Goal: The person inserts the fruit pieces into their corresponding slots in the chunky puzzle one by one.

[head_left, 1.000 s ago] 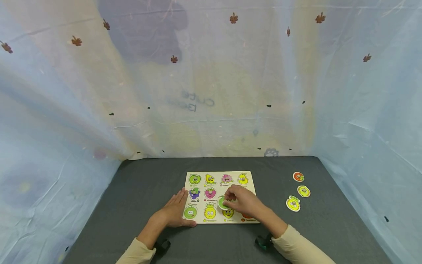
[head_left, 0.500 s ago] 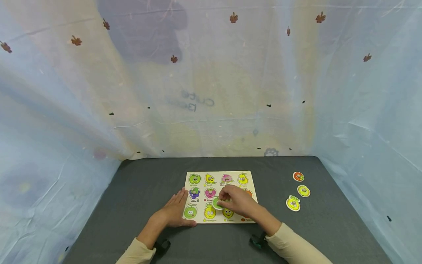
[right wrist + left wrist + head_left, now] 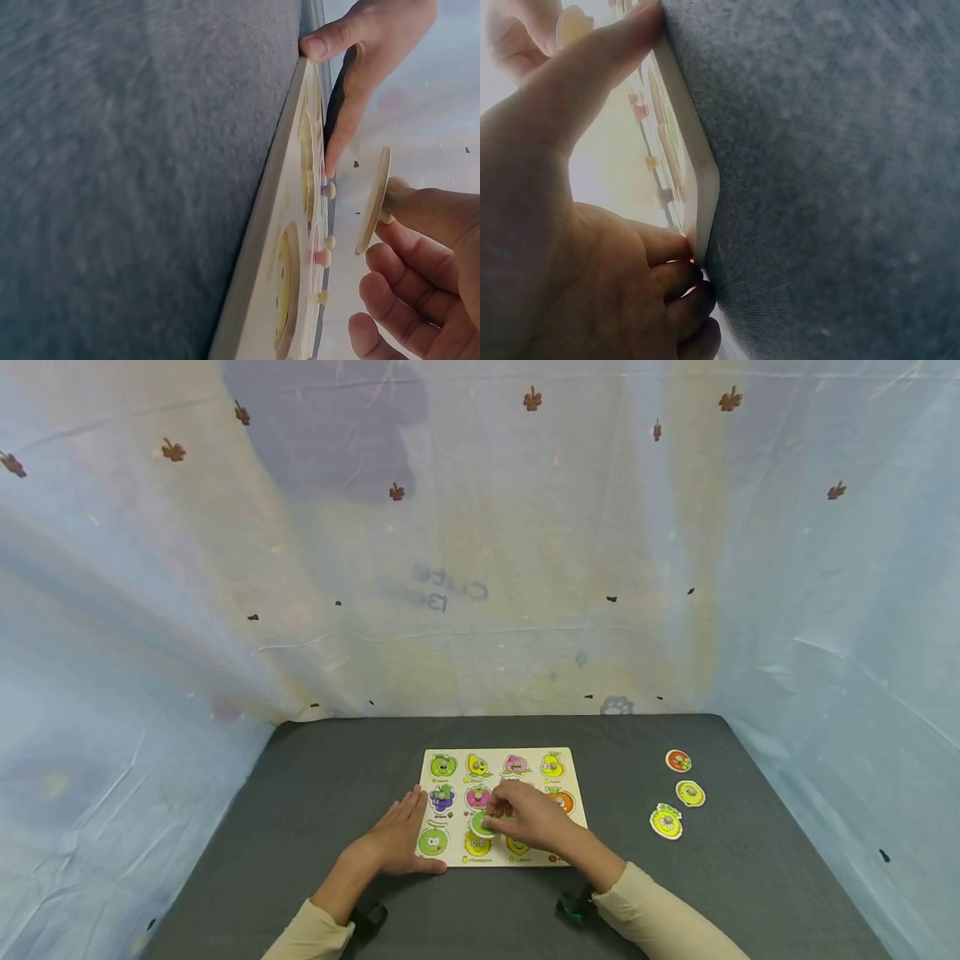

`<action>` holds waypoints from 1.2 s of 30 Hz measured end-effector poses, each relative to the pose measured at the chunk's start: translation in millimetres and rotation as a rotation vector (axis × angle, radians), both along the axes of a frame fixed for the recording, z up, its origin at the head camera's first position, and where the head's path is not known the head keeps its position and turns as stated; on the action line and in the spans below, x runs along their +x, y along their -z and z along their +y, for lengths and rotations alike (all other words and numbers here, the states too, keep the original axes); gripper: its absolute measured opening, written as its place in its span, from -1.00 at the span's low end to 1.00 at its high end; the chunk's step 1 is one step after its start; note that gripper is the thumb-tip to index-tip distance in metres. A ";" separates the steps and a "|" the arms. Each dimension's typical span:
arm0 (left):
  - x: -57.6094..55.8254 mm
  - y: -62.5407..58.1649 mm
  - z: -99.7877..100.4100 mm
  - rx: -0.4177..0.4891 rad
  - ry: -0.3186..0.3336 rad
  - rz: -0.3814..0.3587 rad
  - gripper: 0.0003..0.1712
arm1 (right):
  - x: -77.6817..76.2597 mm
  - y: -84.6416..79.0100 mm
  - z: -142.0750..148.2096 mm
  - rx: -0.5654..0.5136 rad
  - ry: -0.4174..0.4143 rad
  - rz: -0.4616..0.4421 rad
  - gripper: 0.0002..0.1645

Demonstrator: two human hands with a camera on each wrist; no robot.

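Observation:
A pale wooden fruit puzzle board (image 3: 497, 764) lies on the dark tabletop. My left hand (image 3: 397, 833) rests at its left side, the fingers stretched along the edge and the thumb at the front edge. My right hand (image 3: 525, 817) pinches the small knob of a round green puzzle piece (image 3: 478, 823). In the right wrist view this piece (image 3: 373, 201) is tilted nearly on edge, raised off the board. From the head it overlaps the pineapple picture (image 3: 477, 845). Grapes (image 3: 442, 799) and a strawberry piece (image 3: 477, 797) sit behind and left of it.
Three loose puzzle pieces lie right of the board: an orange-red round one (image 3: 678, 762), a yellow round one (image 3: 691, 794) and a pineapple (image 3: 666, 822). A pale patterned sheet (image 3: 495, 677) hangs behind the dark tabletop (image 3: 337, 777) and along both sides.
My right hand has carried the green piece leftward across the board, from above the lemon picture to above the pineapple picture. My left hand has stayed in place.

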State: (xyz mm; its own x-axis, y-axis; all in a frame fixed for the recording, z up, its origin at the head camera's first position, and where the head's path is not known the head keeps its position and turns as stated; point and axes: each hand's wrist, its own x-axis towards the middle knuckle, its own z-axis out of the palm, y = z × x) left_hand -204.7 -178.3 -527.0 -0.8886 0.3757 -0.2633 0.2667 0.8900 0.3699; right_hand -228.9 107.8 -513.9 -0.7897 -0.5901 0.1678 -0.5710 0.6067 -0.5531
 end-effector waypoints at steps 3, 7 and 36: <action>-0.5 1.6 -1.1 0.011 0.005 0.006 0.52 | -1.5 1.1 -4.5 -0.001 -0.005 -0.009 -0.78; -1.1 2.9 -1.6 0.014 0.007 0.010 0.52 | -2.4 1.7 -12.0 -0.014 0.001 -0.015 -0.78; -8.4 15.0 -7.3 0.060 0.025 -0.011 0.66 | -0.3 8.1 -63.0 0.006 0.073 -0.044 -0.76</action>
State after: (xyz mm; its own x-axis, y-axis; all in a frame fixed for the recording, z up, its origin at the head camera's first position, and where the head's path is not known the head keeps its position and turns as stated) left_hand -213.1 -185.6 -542.0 -0.8759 0.4129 -0.2496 0.2838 0.8593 0.4255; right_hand -229.3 44.9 -521.9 -0.8368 -0.5320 0.1292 -0.5008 0.6487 -0.5731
